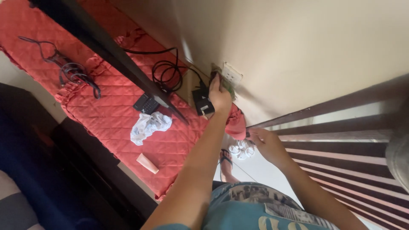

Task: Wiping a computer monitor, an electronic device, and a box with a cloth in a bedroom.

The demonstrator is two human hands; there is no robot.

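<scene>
My left hand reaches up to the cream wall and is closed on a small green cloth, pressed just below a white wall socket. My right hand is lower and to the right, its fingers pinched at the hanging corner of a red quilted cover. A white ruffled thing lies just under that hand, on the floor beside my sandalled foot.
On the red cover lie a black power adapter, coiled black cables, a remote, a crumpled white cloth, a peach tube and a cable bundle. A dark flat panel crosses it. Dark wooden slats stand at the right.
</scene>
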